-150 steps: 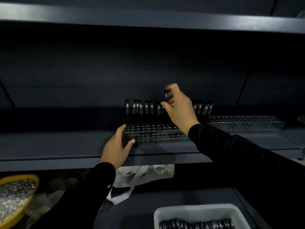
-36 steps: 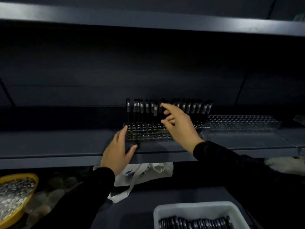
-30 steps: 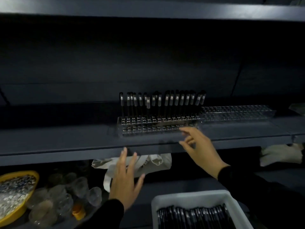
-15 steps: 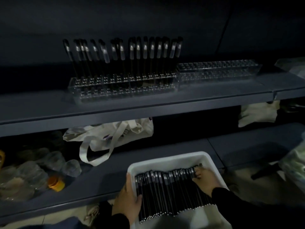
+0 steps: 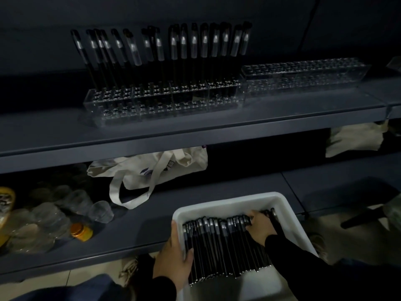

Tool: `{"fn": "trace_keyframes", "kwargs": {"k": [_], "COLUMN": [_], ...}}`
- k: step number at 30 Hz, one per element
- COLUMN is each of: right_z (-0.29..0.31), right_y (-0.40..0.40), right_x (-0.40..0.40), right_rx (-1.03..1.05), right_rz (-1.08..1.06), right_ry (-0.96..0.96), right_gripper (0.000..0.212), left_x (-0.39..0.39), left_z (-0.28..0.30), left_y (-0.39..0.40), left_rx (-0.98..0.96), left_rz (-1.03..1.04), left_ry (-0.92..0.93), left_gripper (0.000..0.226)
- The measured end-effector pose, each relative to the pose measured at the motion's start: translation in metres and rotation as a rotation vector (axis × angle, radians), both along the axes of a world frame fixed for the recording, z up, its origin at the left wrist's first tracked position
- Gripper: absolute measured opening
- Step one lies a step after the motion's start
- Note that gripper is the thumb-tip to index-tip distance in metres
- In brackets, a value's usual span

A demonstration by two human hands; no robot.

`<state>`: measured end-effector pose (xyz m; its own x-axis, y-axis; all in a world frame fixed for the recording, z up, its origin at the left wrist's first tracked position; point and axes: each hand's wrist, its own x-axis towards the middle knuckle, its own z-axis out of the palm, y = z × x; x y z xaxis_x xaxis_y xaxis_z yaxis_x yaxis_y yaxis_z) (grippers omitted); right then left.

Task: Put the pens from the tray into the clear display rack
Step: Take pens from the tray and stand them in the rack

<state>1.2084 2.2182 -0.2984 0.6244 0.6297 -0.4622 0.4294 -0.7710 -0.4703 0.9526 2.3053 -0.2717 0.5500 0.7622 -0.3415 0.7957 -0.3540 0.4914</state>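
Tray [image 5: 280, 202] left rim is gripped by left hand [image 5: 172, 257], thumb inside the wall. Right hand [image 5: 259, 228] is laid on pens [image 5: 219, 244] in tray, fingers curled over the right-side ones; actual pinch cannot be told. Rack [image 5: 160, 103] on upper shelf [image 5: 195, 135], back row filled with upright pens

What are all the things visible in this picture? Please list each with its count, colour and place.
pens in tray: many, black, lying side by side
white tray: one, low front
standing pens: a row, black, in left rack
clear display racks: two, upper shelf
tote bag: one, cream, lower shelf
clear cups: several, lower left
orange lid: one, near cups
left hand: grips tray's left wall
right hand: on tray pens
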Motion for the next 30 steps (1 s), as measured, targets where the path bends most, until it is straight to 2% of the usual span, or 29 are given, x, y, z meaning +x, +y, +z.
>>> {"fn": "trace_keyframes", "kwargs": {"k": [8, 13, 17, 19, 22, 25, 30], "right_z": [0.000, 0.001, 0.007, 0.020, 0.055, 0.110, 0.225], "right_y": [0.006, 0.002, 0.000, 0.001, 0.002, 0.003, 0.019], "right_x": [-0.005, -0.007, -0.015, -0.019, -0.024, -0.033, -0.045], "right_rx": [-0.032, -0.050, 0.046, 0.115, 0.343, 0.535, 0.906], "right_rz": [0.043, 0.098, 0.045, 0.041, 0.028, 0.003, 0.049], "right_ry": [-0.049, -0.065, -0.084, -0.119, -0.131, -0.103, -0.080], "right_gripper": [0.043, 0.021, 0.022, 0.019, 0.019, 0.032, 0.041], "left_x": [0.001, 0.003, 0.002, 0.000, -0.008, -0.024, -0.045], "left_z": [-0.001, 0.006, 0.010, 0.013, 0.029, 0.061, 0.128], "left_y": [0.004, 0.006, 0.010, 0.015, 0.027, 0.043, 0.091], "left_rx": [-0.008, -0.005, -0.017, 0.037, 0.149, 0.301, 0.866], "left_rz": [-0.028, -0.065, -0.094, -0.111, -0.149, -0.170, -0.150], "left_ry": [0.035, 0.084, 0.096, 0.075, 0.023, -0.159, -0.515], "left_gripper": [0.098, 0.097, 0.099, 0.097, 0.084, 0.063, 0.039]}}
